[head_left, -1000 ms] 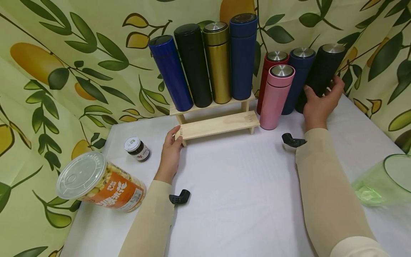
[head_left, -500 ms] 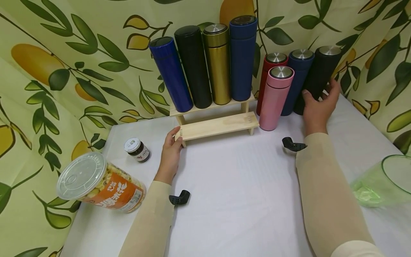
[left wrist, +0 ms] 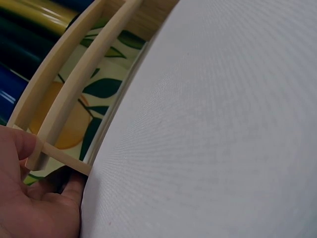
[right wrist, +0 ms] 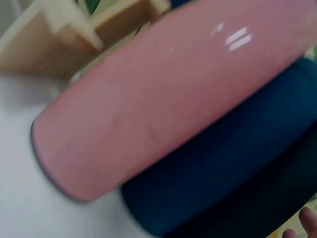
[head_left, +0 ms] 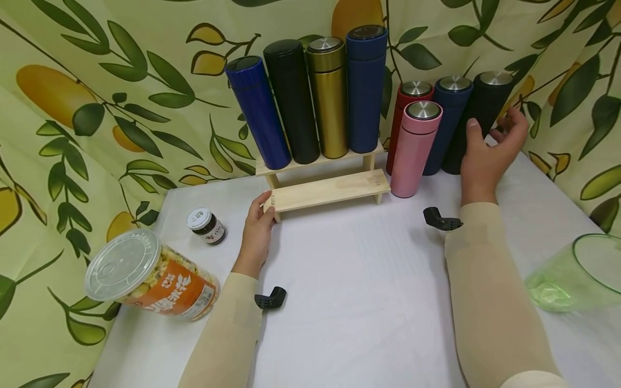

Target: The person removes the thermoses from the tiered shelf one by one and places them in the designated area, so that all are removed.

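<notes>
At the left end of the two-tier wooden stand (head_left: pixel 330 191), my left hand (head_left: pixel 256 233) pinches the lower shelf between thumb and fingers. My right hand (head_left: pixel 491 161) is beside the black thermos with a steel lid (head_left: pixel 487 105), thumb raised and fingers spread, gripping nothing. Left of that thermos stand a dark blue thermos (head_left: pixel 448 124), a pink one (head_left: pixel 416 153) in front and a red one (head_left: pixel 400 113) behind it. In the right wrist view the pink thermos (right wrist: pixel 163 104) fills most of the picture, with only fingertips (right wrist: pixel 308 220) showing at the corner.
On the upper shelf stand a shiny blue thermos (head_left: pixel 259 116), a black one (head_left: pixel 293 102), a gold one (head_left: pixel 330 105) and a tall blue one (head_left: pixel 366 97). A small jar (head_left: pixel 207 226) and a snack tub (head_left: pixel 155 277) lie left; a green clear container (head_left: pixel 570 280) is right.
My right hand has loosened from the black thermos and opened away to its right, after that thermos shifted slightly left towards the dark blue one. My left hand has stayed on the stand.
</notes>
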{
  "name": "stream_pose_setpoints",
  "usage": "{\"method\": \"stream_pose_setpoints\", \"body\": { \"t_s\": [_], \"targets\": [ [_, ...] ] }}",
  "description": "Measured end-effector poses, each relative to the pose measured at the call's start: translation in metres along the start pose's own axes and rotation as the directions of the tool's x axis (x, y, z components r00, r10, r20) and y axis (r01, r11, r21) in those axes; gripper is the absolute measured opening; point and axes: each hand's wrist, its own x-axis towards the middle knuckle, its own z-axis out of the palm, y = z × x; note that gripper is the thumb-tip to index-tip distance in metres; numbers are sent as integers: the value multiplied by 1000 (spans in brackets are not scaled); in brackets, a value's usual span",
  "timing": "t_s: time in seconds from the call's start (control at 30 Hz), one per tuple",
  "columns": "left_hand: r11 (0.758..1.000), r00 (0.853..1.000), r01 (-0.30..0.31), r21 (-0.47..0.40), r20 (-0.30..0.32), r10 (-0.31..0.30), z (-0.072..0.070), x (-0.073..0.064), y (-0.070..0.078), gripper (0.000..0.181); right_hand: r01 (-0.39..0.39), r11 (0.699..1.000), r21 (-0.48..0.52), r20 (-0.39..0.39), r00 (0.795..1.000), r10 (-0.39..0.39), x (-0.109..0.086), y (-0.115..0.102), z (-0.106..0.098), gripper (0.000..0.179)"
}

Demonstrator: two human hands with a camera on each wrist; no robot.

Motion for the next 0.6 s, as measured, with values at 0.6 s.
{"method": "stream_pose_setpoints", "body": {
  "t_s": [0.6],
  "targets": [
    [1000, 1000, -4, -10, 5, 4, 0, 0, 1, 49, 7, 820, 573, 136, 985, -103, -20, -78, 6, 35]
  ]
}}
